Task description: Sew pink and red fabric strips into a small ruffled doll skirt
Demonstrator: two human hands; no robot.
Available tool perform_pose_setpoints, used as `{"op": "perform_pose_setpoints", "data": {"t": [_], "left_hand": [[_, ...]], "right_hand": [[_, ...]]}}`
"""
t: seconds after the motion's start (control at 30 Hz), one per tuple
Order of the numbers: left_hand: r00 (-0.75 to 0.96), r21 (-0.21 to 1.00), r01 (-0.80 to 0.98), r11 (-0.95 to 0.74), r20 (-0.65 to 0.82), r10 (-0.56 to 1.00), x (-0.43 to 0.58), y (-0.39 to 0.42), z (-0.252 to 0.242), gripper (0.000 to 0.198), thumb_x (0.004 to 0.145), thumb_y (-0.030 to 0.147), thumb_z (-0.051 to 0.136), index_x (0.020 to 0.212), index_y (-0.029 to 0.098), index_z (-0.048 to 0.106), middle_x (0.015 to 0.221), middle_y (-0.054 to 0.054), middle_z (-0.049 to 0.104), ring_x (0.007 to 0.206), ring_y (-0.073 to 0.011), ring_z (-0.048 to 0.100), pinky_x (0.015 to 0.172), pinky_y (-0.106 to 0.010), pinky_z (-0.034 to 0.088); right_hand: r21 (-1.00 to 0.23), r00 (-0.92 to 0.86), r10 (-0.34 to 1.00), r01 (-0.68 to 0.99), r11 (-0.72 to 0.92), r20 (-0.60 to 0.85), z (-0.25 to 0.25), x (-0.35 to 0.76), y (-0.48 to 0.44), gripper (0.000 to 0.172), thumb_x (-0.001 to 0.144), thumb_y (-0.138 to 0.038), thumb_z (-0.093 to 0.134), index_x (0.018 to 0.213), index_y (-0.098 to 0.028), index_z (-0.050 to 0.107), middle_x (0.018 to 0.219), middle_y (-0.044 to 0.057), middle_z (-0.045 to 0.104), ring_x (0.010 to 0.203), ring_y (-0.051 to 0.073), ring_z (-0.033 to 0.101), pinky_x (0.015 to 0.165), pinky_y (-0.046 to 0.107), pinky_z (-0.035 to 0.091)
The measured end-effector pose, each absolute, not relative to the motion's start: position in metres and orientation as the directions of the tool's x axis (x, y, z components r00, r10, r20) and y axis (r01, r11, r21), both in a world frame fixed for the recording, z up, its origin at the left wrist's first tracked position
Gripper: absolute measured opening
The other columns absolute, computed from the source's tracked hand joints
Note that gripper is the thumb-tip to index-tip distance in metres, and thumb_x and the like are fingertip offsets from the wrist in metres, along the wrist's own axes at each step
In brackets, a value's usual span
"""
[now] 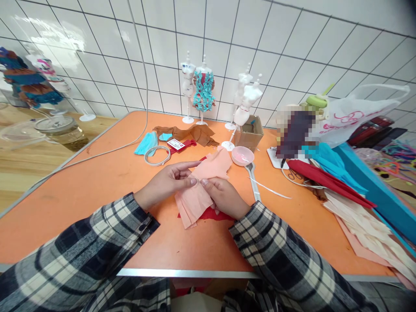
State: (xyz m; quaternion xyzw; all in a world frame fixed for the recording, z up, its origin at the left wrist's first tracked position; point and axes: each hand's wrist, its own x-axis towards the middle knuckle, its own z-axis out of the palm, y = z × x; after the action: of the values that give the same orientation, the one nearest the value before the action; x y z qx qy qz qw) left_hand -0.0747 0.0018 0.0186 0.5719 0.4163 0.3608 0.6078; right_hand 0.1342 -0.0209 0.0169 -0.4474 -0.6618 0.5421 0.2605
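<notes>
A piece of peach crepe paper [219, 164] is gathered at its middle between my hands, its two ends fanning out above and below. My left hand [173, 180] pinches the gathered part from the left, thumb against fingers. From the right, my right hand [224, 196] grips the same spot with its thumb on top and fingers curled beneath. Under the peach paper lies red crepe paper [224, 216], flat on the orange table [146, 242]. A roll of narrow tape [157, 155] rests to the left, beyond my left hand.
Small white mannequins [248, 93] stand along the tiled wall, one dressed in turquoise ruffles [204, 91]. Nearby are brown crepe paper [191, 133], a pink bowl [242, 155], a cardboard box [251, 138] and a grey tool [254, 184]. Scissors [295, 174] and coloured paper [334, 184] lie right. A cable [144, 73] crosses left.
</notes>
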Motion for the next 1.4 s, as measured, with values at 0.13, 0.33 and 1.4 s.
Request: {"op": "perform_pose_setpoints", "data": {"t": [0.13, 0.33, 1.4], "left_hand": [[0.396, 0.995, 0.075, 0.072, -0.096, 0.913, -0.075, 0.002, 0.017, 0.082, 0.074, 0.044, 0.089, 0.145, 0.014, 0.061, 0.080, 0.000, 0.070, 0.073, -0.0142, 0.064, 0.072, -0.028, 0.049], [0.398, 0.996, 0.056, 0.074, -0.091, 0.913, -0.075, 0.004, 0.016, 0.083, 0.072, 0.045, 0.090, 0.144, 0.015, 0.062, 0.078, 0.001, 0.069, 0.071, -0.0126, 0.062, 0.070, -0.026, 0.047], [0.389, 0.989, 0.014, 0.150, -0.143, 0.910, -0.072, 0.002, 0.016, 0.080, 0.070, 0.043, 0.092, 0.140, 0.015, 0.064, 0.086, -0.003, 0.075, 0.075, -0.0161, 0.068, 0.072, -0.028, 0.052]], "right_hand": [[-0.948, -0.457, 0.882, 0.316, 0.035, -0.120, 0.016, 0.134, -0.021, 0.055, 0.108, -0.046, 0.044, 0.060, -0.020, 0.049, 0.041, -0.004, 0.047, 0.040, 0.009, 0.044, 0.045, 0.023, 0.032], [-0.947, -0.440, 0.889, 0.321, 0.024, -0.127, 0.015, 0.134, -0.021, 0.056, 0.109, -0.042, 0.042, 0.057, -0.020, 0.048, 0.040, -0.004, 0.045, 0.041, 0.010, 0.043, 0.047, 0.024, 0.032], [-0.975, -0.474, 0.856, 0.172, -0.140, -0.207, 0.008, 0.134, -0.021, 0.060, 0.098, -0.072, 0.045, 0.067, -0.022, 0.046, 0.043, -0.006, 0.045, 0.031, 0.010, 0.044, 0.034, 0.023, 0.031]]}}
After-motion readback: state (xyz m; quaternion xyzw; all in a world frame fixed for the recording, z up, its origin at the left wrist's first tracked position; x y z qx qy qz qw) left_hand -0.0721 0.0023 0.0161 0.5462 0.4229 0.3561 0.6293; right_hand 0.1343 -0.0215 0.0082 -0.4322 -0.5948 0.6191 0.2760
